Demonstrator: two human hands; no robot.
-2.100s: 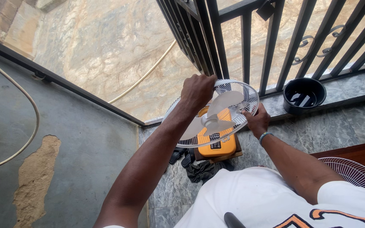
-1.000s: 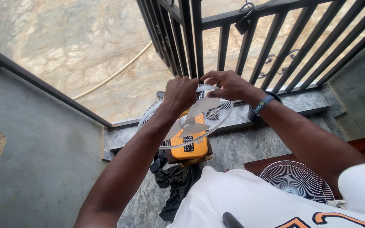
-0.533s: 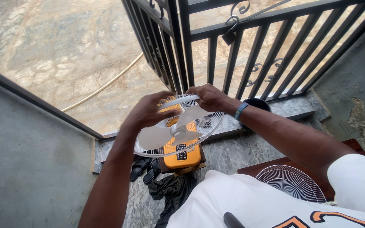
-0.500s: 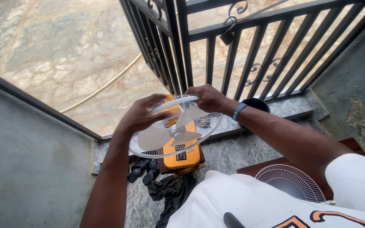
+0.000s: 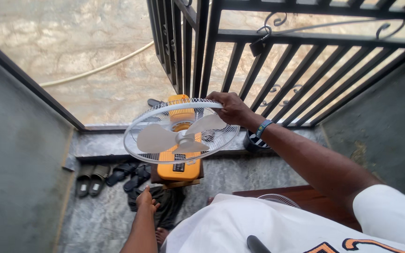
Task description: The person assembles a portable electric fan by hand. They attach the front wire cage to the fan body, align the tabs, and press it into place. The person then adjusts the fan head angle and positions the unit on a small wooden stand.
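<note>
A small orange fan (image 5: 180, 165) with white blades (image 5: 174, 136) stands on a low stool in front of me. A white round wire guard (image 5: 137, 127) sits around the blades. My right hand (image 5: 230, 107) grips the far rim of that guard, a blue band on its wrist. My left hand (image 5: 146, 199) hangs low, below the fan, over dark cloth on the floor; its fingers are loosely curled and hold nothing.
A black iron gate (image 5: 277, 61) stands just behind the fan. Sandals (image 5: 113, 174) lie on the stone floor at the left. A dark bowl (image 5: 251, 142) sits by the step. A second wire guard (image 5: 277, 199) lies on a brown board at my right.
My left hand has let go of the guard and dropped down toward the floor. My right hand stays on the rim. My view has swung right and down.
</note>
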